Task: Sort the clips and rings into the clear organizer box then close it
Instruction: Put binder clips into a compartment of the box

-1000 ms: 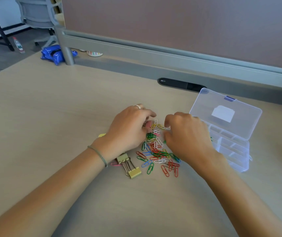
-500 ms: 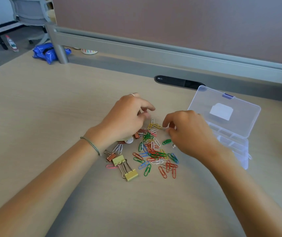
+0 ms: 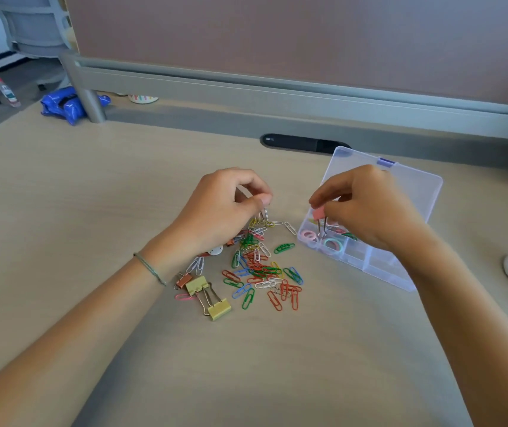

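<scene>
Now the right hand (image 3: 366, 208) pinches a pink binder clip (image 3: 319, 214) over the left end of the clear organizer box (image 3: 379, 266), its lid up; left hand (image 3: 225, 211) pinches a silver clip (image 3: 265, 215) above the paper clips (image 3: 262, 266) heaped on the counter (image 3: 77, 195)

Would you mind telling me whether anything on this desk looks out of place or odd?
Nothing looks damaged. The paper clips lie in a loose unsorted heap beside the open box, and a small white round piece sits among them, neither clip nor ring.
</scene>
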`<move>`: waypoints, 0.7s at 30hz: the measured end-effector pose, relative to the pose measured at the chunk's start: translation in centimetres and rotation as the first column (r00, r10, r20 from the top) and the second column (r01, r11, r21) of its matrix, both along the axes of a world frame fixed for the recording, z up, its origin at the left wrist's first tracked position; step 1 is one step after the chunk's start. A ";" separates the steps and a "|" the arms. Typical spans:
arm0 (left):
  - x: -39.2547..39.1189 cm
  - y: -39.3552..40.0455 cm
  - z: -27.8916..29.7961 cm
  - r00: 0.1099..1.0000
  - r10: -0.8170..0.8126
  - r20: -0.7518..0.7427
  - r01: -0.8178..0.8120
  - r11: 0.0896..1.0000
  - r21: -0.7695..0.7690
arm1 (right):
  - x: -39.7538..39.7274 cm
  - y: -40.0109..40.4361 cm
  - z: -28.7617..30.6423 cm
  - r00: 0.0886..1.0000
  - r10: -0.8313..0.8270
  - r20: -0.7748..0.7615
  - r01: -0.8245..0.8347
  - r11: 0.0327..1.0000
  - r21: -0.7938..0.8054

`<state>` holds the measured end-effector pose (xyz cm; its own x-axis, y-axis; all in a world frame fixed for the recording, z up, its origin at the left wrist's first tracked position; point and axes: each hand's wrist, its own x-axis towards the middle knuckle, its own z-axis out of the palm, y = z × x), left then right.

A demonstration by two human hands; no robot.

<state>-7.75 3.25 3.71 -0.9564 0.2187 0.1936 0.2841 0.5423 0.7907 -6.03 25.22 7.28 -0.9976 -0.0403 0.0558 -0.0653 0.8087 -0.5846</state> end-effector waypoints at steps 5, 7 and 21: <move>1.0 2.6 1.7 0.994 -0.071 0.079 0.059 0.988 0.140 | 1.1 3.9 0.5 0.999 -0.028 0.039 0.033 0.987 -0.155; 0.9 4.4 2.6 0.991 -0.117 0.071 0.106 0.985 0.139 | 1.7 5.6 0.9 0.998 -0.049 0.032 0.054 0.977 -0.205; -0.7 14.3 1.0 0.936 -0.299 0.184 0.293 0.954 0.057 | 2.1 12.4 1.3 0.986 -0.098 0.132 0.116 0.983 -0.141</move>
<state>-8.47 17.60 4.72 -0.8688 0.4944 0.0263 0.2725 0.4333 0.8591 -3.96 37.61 8.56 -0.9952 0.0664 -0.0716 0.0975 0.7114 -0.6960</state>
